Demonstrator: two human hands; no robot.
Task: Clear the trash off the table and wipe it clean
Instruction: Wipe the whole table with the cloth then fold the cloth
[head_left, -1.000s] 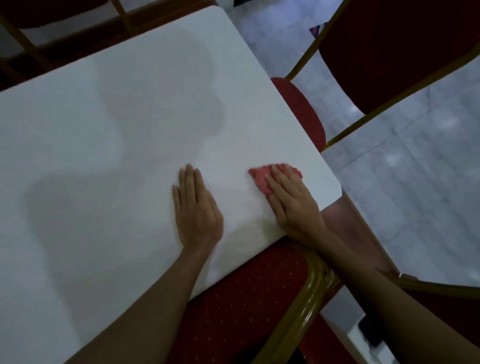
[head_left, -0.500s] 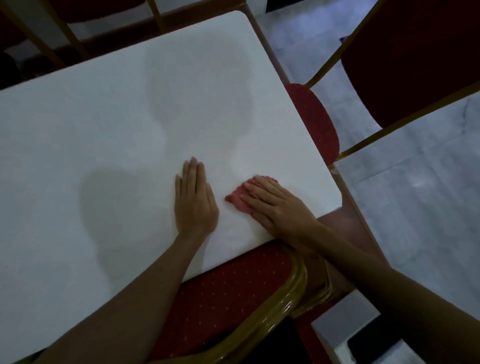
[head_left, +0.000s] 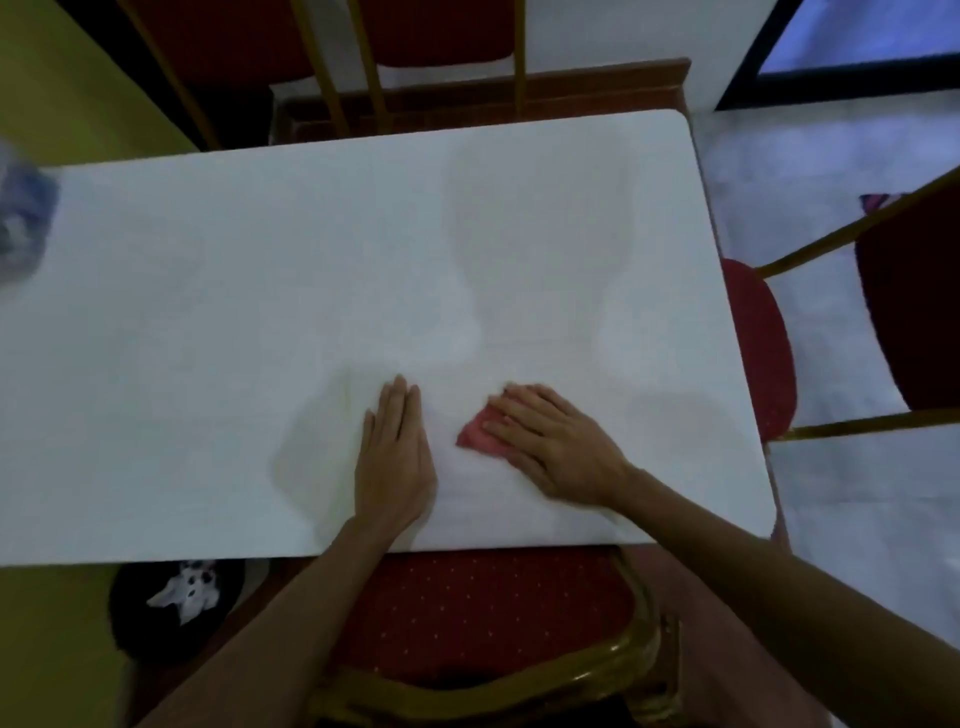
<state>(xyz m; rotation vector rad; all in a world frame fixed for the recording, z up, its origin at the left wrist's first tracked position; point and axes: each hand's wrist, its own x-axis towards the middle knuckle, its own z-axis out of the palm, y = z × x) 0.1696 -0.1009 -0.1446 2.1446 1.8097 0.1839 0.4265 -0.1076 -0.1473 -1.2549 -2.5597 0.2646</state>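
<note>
Table surface, one white slab, filled most of the frame. Four red chairs with gold frames stood around it: one chair at bottom centre, one at the right edge and two along the top. One black bin sat at lower left below the table edge, with crumpled white paper inside. One blurred blue-and-white thing lay at the far left edge; I could not tell what it was. Two hands lay near the table's lower edge. The left hand lay flat, fingers straight and close together. The right hand, fingers slightly spread, pressed down on one pink cloth just beside it.
</note>
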